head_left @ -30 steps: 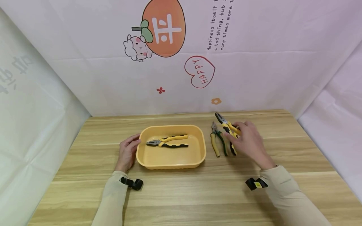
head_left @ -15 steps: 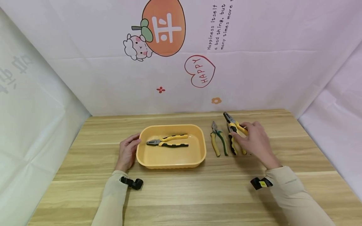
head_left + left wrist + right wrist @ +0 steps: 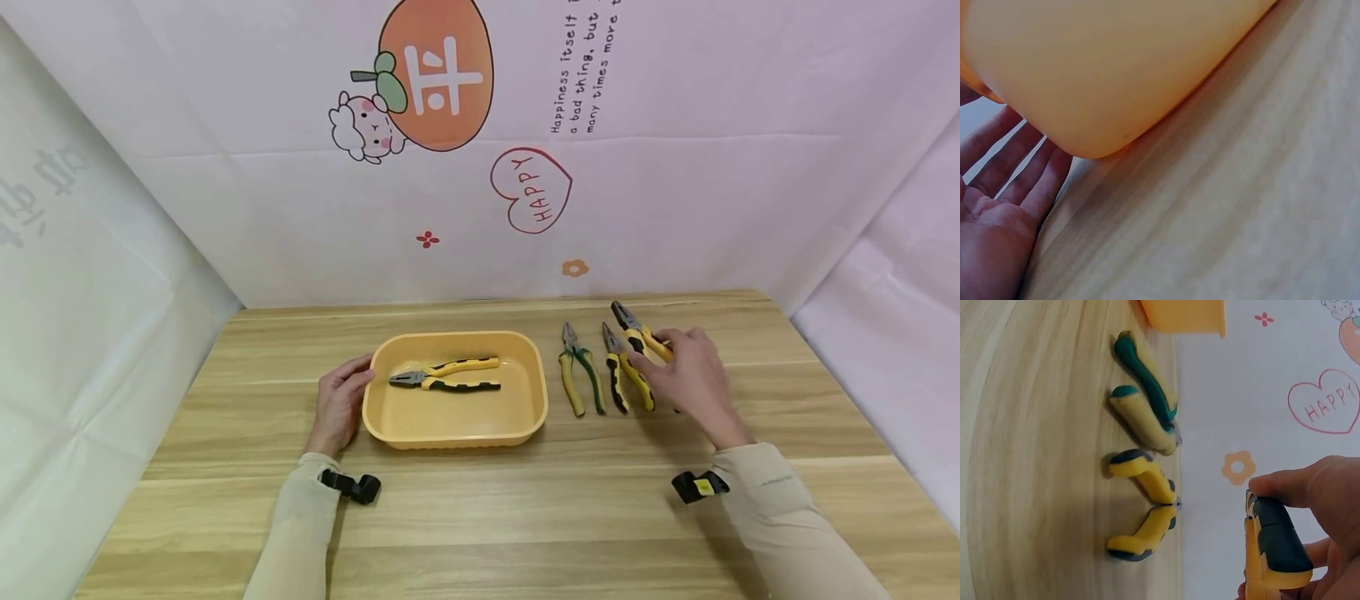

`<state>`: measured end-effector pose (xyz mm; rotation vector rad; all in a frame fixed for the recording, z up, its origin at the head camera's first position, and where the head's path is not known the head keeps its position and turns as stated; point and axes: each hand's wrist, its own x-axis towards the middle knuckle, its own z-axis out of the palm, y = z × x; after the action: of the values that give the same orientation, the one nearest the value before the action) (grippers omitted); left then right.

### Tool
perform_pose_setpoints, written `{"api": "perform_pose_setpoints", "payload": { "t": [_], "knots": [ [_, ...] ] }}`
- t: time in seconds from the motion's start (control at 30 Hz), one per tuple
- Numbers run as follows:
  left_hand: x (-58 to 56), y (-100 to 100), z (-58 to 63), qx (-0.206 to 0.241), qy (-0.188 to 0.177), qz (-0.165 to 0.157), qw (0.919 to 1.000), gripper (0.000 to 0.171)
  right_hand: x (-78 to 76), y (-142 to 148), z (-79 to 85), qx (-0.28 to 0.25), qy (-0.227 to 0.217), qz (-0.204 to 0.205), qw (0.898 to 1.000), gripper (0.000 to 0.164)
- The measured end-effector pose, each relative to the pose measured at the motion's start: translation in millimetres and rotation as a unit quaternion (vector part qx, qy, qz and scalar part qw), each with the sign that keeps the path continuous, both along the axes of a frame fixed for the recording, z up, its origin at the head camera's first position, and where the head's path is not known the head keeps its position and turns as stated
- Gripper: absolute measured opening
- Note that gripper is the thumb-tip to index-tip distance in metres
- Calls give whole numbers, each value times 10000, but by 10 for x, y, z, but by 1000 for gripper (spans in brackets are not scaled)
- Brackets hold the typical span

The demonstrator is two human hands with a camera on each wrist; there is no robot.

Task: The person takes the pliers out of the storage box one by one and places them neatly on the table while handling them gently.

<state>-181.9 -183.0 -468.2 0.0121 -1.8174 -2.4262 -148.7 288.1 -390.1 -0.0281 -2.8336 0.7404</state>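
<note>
My left hand rests at the left end of a yellow plastic tray, its fingers straight along the outer wall in the left wrist view. Inside the tray lie combination pliers with yellow and black handles. My right hand grips another pair of yellow-and-black combination pliers by the handles, head pointing away and to the left. In the right wrist view, thumb and fingers close around those handles. Just left of this hand, a third yellow-and-black pair of pliers lies on the table, partly overlapped by it.
Pliers with faded yellow and green handles lie between the tray and the yellow-and-black pair. Everything stands on a wood-grain table. A printed white cloth rises along its back edge.
My right hand has shifted right with its pliers, uncovering more of the yellow-and-black pair on the table. The left hand and tray stay put.
</note>
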Motion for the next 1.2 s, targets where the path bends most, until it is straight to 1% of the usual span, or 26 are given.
{"api": "perform_pose_setpoints", "payload": {
  "t": [0.3, 0.5, 0.8, 1.2],
  "knots": [
    [7, 5, 16, 13, -64, -6, 10000, 38, -33, 139, -106, -17, -38, -110, 9999, 63],
    [6, 4, 20, 25, -79, 1, 10000, 37, -61, 207, -169, -35, -247, -195, 9995, 64],
    [-7, -6, -7, 41, 31, -10, 10000, 34, -94, 277, -256, -58, -634, -347, 9974, 69],
    [0, -3, -3, 74, 6, 10, 10000, 34, -132, 345, -331, 27, -809, -361, 9961, 69]
  ]
}}
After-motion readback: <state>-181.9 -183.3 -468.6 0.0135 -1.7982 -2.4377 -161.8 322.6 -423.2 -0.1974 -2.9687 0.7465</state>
